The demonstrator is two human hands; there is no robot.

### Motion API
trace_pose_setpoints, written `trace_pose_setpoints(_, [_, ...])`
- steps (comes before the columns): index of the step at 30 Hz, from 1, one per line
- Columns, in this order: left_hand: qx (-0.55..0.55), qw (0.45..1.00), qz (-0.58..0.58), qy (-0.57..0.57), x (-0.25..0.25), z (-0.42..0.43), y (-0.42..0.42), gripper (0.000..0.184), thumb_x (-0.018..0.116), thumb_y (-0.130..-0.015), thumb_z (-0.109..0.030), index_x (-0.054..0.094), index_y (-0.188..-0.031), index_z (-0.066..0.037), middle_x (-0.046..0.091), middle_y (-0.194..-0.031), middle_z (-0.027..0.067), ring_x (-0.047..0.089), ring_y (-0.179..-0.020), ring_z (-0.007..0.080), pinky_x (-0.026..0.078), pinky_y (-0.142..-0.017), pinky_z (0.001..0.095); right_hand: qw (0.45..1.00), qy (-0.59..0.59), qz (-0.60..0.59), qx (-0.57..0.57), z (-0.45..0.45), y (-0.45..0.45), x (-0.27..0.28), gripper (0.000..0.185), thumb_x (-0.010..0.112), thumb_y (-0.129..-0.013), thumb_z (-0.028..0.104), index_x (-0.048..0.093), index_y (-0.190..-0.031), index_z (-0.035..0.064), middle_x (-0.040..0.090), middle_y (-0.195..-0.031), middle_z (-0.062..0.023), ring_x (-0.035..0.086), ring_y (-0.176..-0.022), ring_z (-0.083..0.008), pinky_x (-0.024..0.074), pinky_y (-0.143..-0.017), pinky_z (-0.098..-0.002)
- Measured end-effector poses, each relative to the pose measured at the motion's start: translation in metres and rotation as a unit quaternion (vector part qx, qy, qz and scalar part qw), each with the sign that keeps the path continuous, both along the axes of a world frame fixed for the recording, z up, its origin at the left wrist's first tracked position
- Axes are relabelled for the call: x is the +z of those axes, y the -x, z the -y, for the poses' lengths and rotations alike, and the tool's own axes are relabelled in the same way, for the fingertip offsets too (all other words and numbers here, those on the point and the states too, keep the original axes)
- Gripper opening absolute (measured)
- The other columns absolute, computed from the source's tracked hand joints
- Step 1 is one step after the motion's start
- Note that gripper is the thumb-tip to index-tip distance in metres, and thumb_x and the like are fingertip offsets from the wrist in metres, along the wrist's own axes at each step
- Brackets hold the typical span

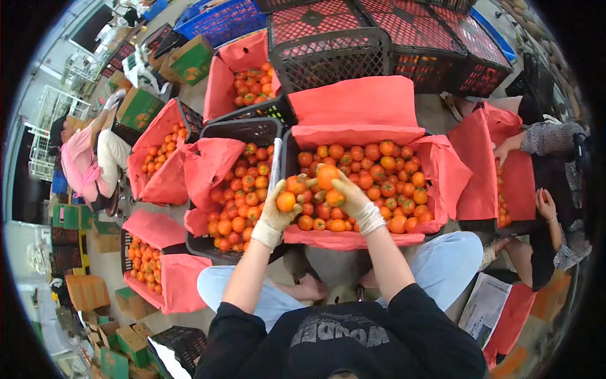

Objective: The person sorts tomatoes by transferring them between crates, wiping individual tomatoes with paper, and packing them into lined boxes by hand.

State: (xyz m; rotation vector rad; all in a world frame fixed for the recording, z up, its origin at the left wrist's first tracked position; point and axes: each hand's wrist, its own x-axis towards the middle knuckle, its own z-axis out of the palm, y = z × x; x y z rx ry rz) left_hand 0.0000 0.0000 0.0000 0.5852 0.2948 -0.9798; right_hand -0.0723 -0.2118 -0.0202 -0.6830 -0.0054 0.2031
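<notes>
Both my hands wear pale gloves and are raised over the near edge of a crate full of orange-red tomatoes point(385, 189). My left hand point(271, 219) is closed around tomatoes; an orange one point(286, 201) shows at its palm, with another point(295, 184) above it by the fingers. My right hand point(353, 201) grips an orange tomato point(327, 174) at its fingertips, and a second tomato point(334, 198) shows below it by the palm. The fingers of the two hands nearly meet, partly hidden by the fruit.
Red paper point(353, 107) lines the crate in front. To its left stands another black crate of tomatoes point(243, 196), with more lined crates around. Stacked black crates point(334, 57) rise behind. One person in pink point(82, 158) sits at left; another person's hand point(510, 148) reaches to a crate at right.
</notes>
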Motion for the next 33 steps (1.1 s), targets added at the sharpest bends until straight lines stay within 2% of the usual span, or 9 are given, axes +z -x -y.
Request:
trace_pose_setpoints(5, [0.018,0.93,0.246,-0.273,0.069,-0.087,0.003,0.046,0.057,-0.094,-0.046,0.058,-0.123,-0.01,0.065,-0.108,0.0062,0.066,-0.083,0.0174,0.056,-0.065,0.0302,0.989,0.14,-0.047,-0.031,-0.112,-0.018,0.069,0.053,0.073,-0.086,0.029,0.052,-0.129,0.0077,0.062,-0.112,-0.0022,0.062,-0.091,-0.0102,0.0533,-0.077,-0.0269])
trace_pose_setpoints(7, [0.073,0.883,0.282,-0.367,0.039,-0.144,-0.029,0.046,0.056,-0.098,-0.034,0.052,-0.132,-0.004,0.06,-0.122,0.0092,0.06,-0.104,0.019,0.052,-0.087,0.0321,0.975,0.214,0.004,-0.059,-0.155,-0.038,0.064,0.071,0.071,-0.087,0.036,0.04,-0.142,0.0045,0.058,-0.126,-0.0112,0.059,-0.112,-0.0182,0.0474,-0.096,-0.0339])
trace_pose_setpoints(9, [0.137,0.759,0.356,-0.529,0.037,-0.172,-0.031,0.068,0.058,-0.096,-0.035,0.029,-0.148,-0.001,0.059,-0.121,0.0122,0.058,-0.107,0.0195,0.051,-0.088,0.0318,0.876,0.47,0.073,-0.08,-0.171,-0.055,0.058,0.098,0.075,-0.077,0.049,0.028,-0.149,0.0013,0.039,-0.144,-0.0295,0.042,-0.133,-0.0365,0.0338,-0.111,-0.0356])
trace_pose_setpoints(11, [0.079,0.748,0.303,-0.585,0.029,-0.2,-0.033,0.076,0.063,-0.092,-0.04,0.03,-0.149,-0.003,0.054,-0.129,0.0184,0.055,-0.115,0.0257,0.047,-0.095,0.0336,0.809,0.568,0.122,-0.093,-0.158,-0.07,0.049,0.075,0.074,-0.076,0.044,0.052,-0.135,0.003,0.052,-0.132,-0.0268,0.051,-0.124,-0.0371,0.0399,-0.106,-0.0361])
trace_pose_setpoints(14, [0.071,0.477,0.475,-0.736,0.004,-0.215,-0.045,0.059,0.067,-0.089,-0.031,0.049,-0.137,0.0,0.05,-0.133,0.0219,0.048,-0.126,0.0294,0.037,-0.107,0.0368,0.645,0.699,0.077,-0.301,-0.033,-0.078,0.007,0.027,0.069,-0.072,0.029,0.075,-0.092,0.0112,0.07,-0.093,-0.0143,0.064,-0.099,-0.0288,0.0513,-0.087,-0.0445])
trace_pose_setpoints(17, [0.12,0.572,0.508,-0.633,0.034,-0.172,-0.033,0.056,0.068,-0.09,-0.024,0.049,-0.136,0.001,0.051,-0.134,0.0197,0.051,-0.123,0.0273,0.041,-0.104,0.0355,0.414,0.851,-0.114,-0.302,0.073,-0.053,-0.022,0.035,0.073,-0.072,0.021,0.066,-0.105,0.0114,0.06,-0.103,-0.0176,0.061,-0.092,-0.0378,0.0532,-0.078,-0.0485])
trace_pose_setpoints(22, [0.001,0.495,0.71,-0.501,0.075,-0.035,-0.008,0.05,0.068,-0.085,-0.01,0.054,-0.132,-0.004,0.059,-0.126,0.0138,0.059,-0.109,0.024,0.046,-0.096,0.0344,0.457,0.813,-0.223,-0.283,0.131,-0.043,-0.076,0.056,0.078,-0.073,0.032,0.054,-0.117,0.0069,0.054,-0.114,-0.0206,0.053,-0.107,-0.0391,0.0515,-0.085,-0.0492])
trace_pose_setpoints(27, [-0.208,0.372,0.742,-0.518,-0.027,0.095,-0.06,0.054,0.067,-0.083,-0.028,0.052,-0.131,-0.007,0.064,-0.106,0.0196,0.062,-0.1,0.0359,0.049,-0.088,0.0462,0.415,0.862,-0.232,-0.177,0.117,-0.029,-0.05,0.043,0.074,-0.076,0.032,0.06,-0.113,0.0143,0.055,-0.106,-0.0177,0.055,-0.102,-0.0391,0.0519,-0.08,-0.0517])
trace_pose_setpoints(33, [-0.242,0.421,0.612,-0.624,-0.103,0.159,-0.072,0.075,0.078,-0.072,-0.036,0.045,-0.138,-0.022,0.044,-0.132,0.0213,0.052,-0.114,0.0415,0.046,-0.094,0.052,0.43,0.851,-0.264,-0.141,0.109,-0.05,-0.079,0.058,0.075,-0.076,0.034,0.052,-0.123,0.0073,0.06,-0.106,-0.0167,0.062,-0.097,-0.035,0.0548,-0.076,-0.0467])
